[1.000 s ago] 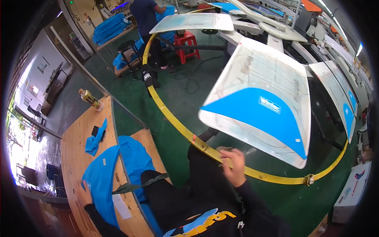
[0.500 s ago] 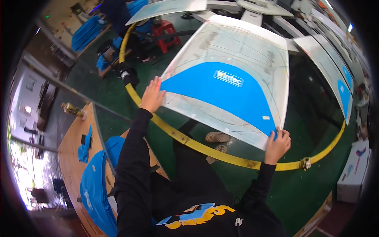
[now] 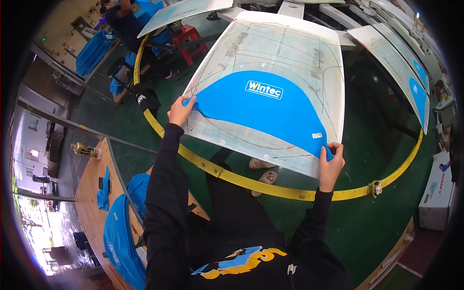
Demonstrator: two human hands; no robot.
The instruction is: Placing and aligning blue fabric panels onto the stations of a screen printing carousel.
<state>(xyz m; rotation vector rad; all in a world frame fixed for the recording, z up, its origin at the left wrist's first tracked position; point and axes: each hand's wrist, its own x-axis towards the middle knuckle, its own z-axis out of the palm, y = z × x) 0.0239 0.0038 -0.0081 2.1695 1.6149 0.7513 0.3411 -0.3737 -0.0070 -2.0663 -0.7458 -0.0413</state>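
Note:
A blue curved fabric panel [image 3: 256,108] with a white printed label lies on a worn, pale platen [image 3: 282,48] marked with thin lines. My left hand [image 3: 181,109] pinches the panel's left tip, which is slightly lifted and creased at the platen's left edge. My right hand [image 3: 331,162] pinches the right tip near the front right corner. Beside me on the left, a wooden bench [image 3: 89,193] holds a stack of blue panels [image 3: 121,232] and a small blue strip [image 3: 102,193] over a dark object.
A yellow curved rail [image 3: 239,186] runs below the platens. More platens [image 3: 394,72] stand right and behind. A worker [image 3: 121,24] stands at the back left near a red stool [image 3: 186,41]. A bottle [image 3: 86,150] is on the bench; a white box [image 3: 435,193] is at right.
My hands moved from the bench side onto the platen's panel. Over the last half second both fingertips closed on its tips, creasing the left one. The view shifted toward the platen.

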